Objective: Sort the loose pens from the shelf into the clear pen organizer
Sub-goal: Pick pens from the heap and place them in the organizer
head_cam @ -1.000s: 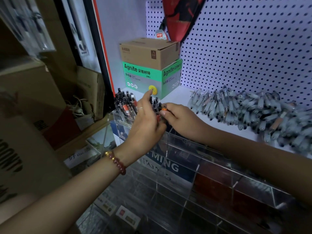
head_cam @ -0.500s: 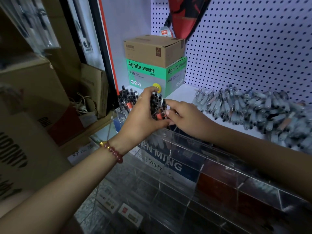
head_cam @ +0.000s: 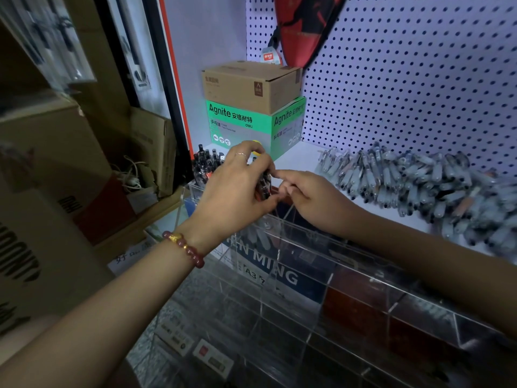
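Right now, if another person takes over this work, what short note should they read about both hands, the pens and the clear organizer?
Left hand: grips a bundle of dark pens at the left end of the clear acrylic pen organizer.
Right hand: curled fingers at the bundle; grip unclear.
Done: dark upright pens stand in the leftmost compartment.
Left: seat the bundle, then sort the big pile of grey loose pens lying on the white shelf.
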A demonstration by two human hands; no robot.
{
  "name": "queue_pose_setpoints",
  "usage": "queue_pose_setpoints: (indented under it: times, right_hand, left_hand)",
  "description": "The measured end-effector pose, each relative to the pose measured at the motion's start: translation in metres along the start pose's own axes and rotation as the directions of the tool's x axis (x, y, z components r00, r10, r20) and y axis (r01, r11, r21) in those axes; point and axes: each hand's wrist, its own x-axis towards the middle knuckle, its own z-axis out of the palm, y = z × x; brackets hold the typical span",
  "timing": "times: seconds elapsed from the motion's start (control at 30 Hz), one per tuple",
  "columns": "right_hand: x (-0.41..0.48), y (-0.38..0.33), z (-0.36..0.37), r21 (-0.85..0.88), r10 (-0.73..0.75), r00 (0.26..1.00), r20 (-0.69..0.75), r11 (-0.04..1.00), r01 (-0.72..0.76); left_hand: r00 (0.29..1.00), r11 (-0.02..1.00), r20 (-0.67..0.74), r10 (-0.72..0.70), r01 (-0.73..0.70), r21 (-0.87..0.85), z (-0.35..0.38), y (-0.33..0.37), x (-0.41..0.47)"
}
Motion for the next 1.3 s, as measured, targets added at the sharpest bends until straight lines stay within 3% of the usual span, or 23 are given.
queue_pose_setpoints:
  times: [0.07, 0.3, 0.5, 0.63, 0.7, 0.8, 0.87, 0.93, 1.17, 1.3]
  right_hand:
    - [-0.004, 0.004, -0.003, 0.030, 0.022, 1.000, -0.021, 0.999, -0.022]
    - [-0.012, 0.015, -0.015, 0.143, 0.048, 0.984, -0.173, 0.989, -0.023]
    - [-0.002, 0.043, -0.035, 0.173, 0.237, 0.949, -0.209, 0.964, -0.202]
    - [0.022, 0.074, -0.054, 0.174, 0.388, 0.910, -0.144, 0.915, -0.363]
    - [0.035, 0.086, -0.058, 0.032, 0.400, 0.916, -0.045, 0.917, -0.399]
    - [0.057, 0.097, -0.057, -0.282, 0.356, 0.930, 0.095, 0.905, -0.318]
    - [0.069, 0.102, -0.054, -0.529, 0.317, 0.935, 0.161, 0.827, -0.189]
    - [0.077, 0.107, -0.049, -0.668, 0.325, 0.915, 0.238, 0.739, -0.088]
    - [0.092, 0.111, -0.041, -0.569, 0.314, 0.889, 0.334, 0.819, -0.075]
    - [0.086, 0.113, -0.042, -0.568, 0.066, 0.967, 0.246, 0.819, 0.089]
  left_hand:
    - [0.999, 0.998, 0.006, 0.032, -0.032, 0.056, 0.000, 0.000, 0.000]
    - [0.999, 1.000, 0.042, 0.003, -0.003, -0.006, -0.005, 0.002, 0.004]
    - [1.000, 0.988, 0.019, 0.000, 0.003, -0.157, -0.007, 0.006, 0.016]
    - [0.999, 0.961, -0.016, -0.039, 0.034, -0.276, -0.011, 0.008, 0.030]
    - [0.998, 0.943, -0.019, -0.055, 0.046, -0.330, -0.012, 0.009, 0.037]
    - [0.998, 0.934, -0.038, -0.054, 0.037, -0.357, -0.014, 0.011, 0.043]
    - [0.998, 0.932, -0.038, -0.047, 0.030, -0.361, -0.013, 0.010, 0.045]
    - [0.998, 0.929, -0.040, -0.054, 0.036, -0.369, -0.012, 0.008, 0.047]
    - [0.991, 0.924, -0.060, -0.116, 0.086, -0.373, -0.012, 0.001, 0.048]
    - [0.990, 0.916, -0.060, -0.131, 0.098, -0.388, -0.012, 0.001, 0.049]
